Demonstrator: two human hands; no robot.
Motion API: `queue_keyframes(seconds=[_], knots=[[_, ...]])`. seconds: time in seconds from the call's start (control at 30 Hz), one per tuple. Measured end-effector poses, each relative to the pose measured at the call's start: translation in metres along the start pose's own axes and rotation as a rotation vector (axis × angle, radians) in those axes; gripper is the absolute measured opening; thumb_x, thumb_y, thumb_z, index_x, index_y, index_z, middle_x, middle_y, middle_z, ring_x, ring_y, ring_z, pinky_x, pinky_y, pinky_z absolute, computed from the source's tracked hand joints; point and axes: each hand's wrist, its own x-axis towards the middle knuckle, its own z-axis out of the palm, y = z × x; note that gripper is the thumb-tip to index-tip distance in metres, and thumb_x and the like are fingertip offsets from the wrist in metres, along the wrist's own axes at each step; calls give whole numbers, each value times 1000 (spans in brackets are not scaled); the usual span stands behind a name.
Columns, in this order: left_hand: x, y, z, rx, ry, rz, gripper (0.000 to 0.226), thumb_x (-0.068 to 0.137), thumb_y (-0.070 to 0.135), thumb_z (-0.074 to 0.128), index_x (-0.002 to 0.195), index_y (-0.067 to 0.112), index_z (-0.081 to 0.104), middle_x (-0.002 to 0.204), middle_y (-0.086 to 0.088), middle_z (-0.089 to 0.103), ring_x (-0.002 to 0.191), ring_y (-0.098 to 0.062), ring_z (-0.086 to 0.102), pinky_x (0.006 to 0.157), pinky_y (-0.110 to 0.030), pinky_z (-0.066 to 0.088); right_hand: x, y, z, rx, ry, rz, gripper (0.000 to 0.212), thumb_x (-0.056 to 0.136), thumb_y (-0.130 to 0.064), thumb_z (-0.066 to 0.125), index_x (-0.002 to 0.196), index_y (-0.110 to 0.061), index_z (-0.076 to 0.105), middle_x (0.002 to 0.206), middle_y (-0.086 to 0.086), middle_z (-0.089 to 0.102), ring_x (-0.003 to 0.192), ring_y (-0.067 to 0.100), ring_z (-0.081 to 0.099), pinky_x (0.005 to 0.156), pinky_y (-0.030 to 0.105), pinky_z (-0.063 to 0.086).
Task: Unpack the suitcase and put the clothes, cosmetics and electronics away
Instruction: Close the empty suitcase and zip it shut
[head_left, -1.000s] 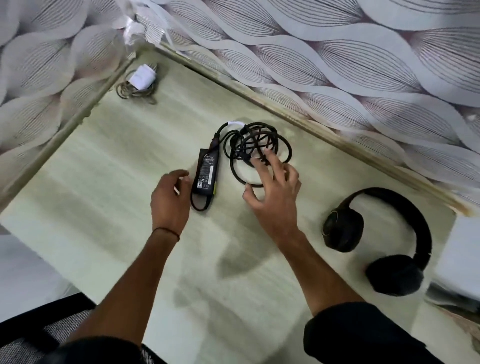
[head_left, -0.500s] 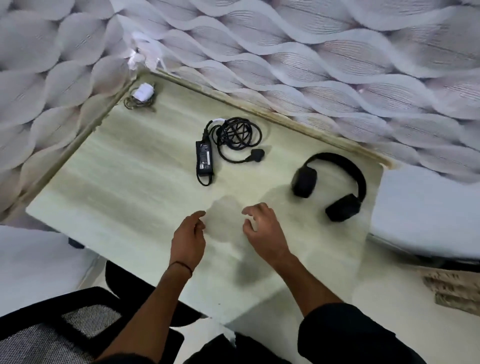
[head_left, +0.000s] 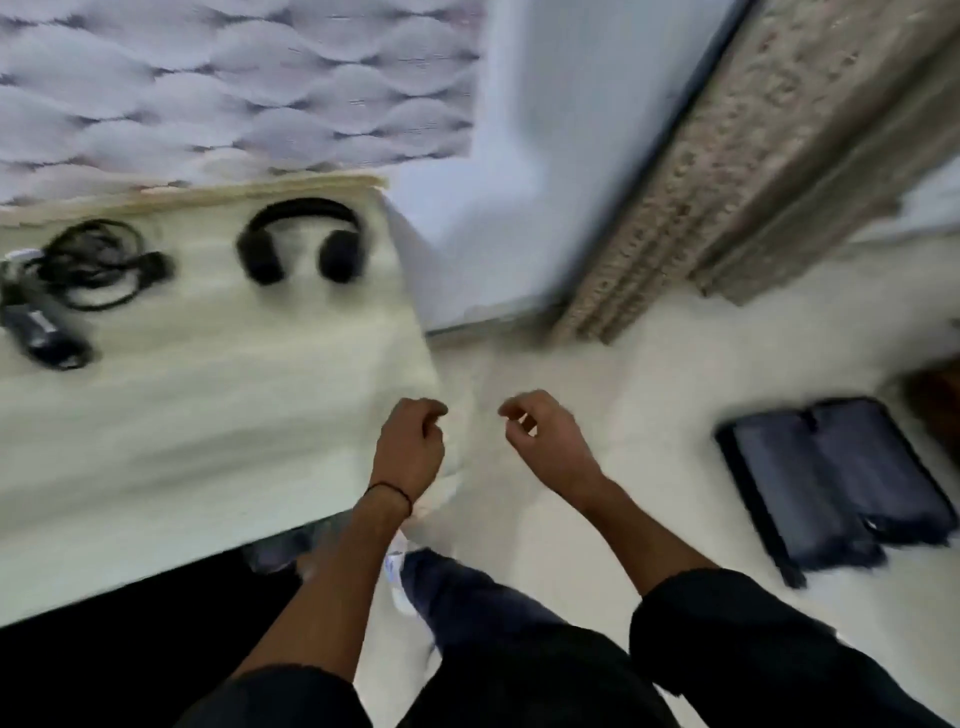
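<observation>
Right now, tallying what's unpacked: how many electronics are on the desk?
2: headphones near the right edge of the desk; charger left of them. Others may lie out of frame.

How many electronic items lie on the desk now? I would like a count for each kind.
headphones: 1
power adapter with cable: 1
Total: 2
</observation>
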Motion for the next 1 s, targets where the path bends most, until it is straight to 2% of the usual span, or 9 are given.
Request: queue_keyframes(seconds=[0.07, 0.17, 0.3, 0.5, 0.63, 0.77, 0.9, 1.0], knots=[[-12, 44, 52, 10, -127, 102, 28, 90, -5, 50, 105, 7, 70, 110, -9, 62, 103, -22, 60, 91, -17, 36, -43, 48, -45, 4, 62, 144, 16, 92, -9, 62, 103, -18, 70, 105, 0, 63, 79, 9, 58, 81, 22, 49], [-32, 100, 120, 47, -300, 258, 28, 90, -5, 49, 102, 9, 70, 106, -5, 61, 96, -18, 59, 93, -23, 44, -91, 104, -101, 32, 172, 322, 16, 92, -10, 60, 103, -18, 69, 103, -4, 61, 78, 4, 55, 76, 17, 42], [-35, 164, 203, 179, -501, 428, 28, 92, -2, 48, 103, 9, 70, 109, -7, 60, 101, -22, 60, 90, -18, 39, -132, 162, -159, 114, 359, 493, 17, 92, -11, 59, 103, -16, 70, 104, -3, 61, 83, 13, 59, 77, 24, 46], [-33, 264, 362, 278, -763, 617, 28, 90, -3, 47, 97, 9, 71, 107, -10, 59, 98, -26, 60, 91, -28, 44, -182, 281, -249, 168, 558, 702, 18, 90, -12, 60, 103, -17, 72, 106, 0, 64, 85, 17, 61, 82, 31, 51], [-28, 328, 468, 314, -851, 701, 29, 90, -3, 47, 93, 10, 72, 107, -10, 59, 95, -27, 62, 91, -37, 48, -197, 363, -319, 181, 615, 780, 18, 89, -10, 59, 102, -14, 72, 105, -1, 66, 89, 15, 60, 82, 28, 49], [-15, 388, 550, 363, -900, 728, 29, 92, -1, 45, 95, 9, 72, 111, -10, 59, 98, -26, 60, 94, -35, 47, -202, 430, -394, 199, 641, 815, 18, 90, -7, 58, 99, -6, 73, 98, 3, 69, 90, 22, 65, 81, 33, 53], [5, 438, 611, 385, -904, 721, 29, 92, -2, 46, 92, 9, 72, 107, -10, 58, 96, -27, 61, 91, -32, 47, -203, 487, -454, 237, 642, 862, 20, 91, -11, 56, 103, -10, 71, 98, -1, 65, 90, 21, 64, 81, 36, 55], [25, 463, 658, 407, -927, 708, 29, 92, -2, 46, 92, 8, 73, 106, -10, 58, 95, -28, 61, 90, -32, 47, -190, 529, -489, 232, 621, 882, 21, 91, -9, 55, 105, -9, 71, 98, -3, 63, 91, 18, 61, 81, 29, 50]])
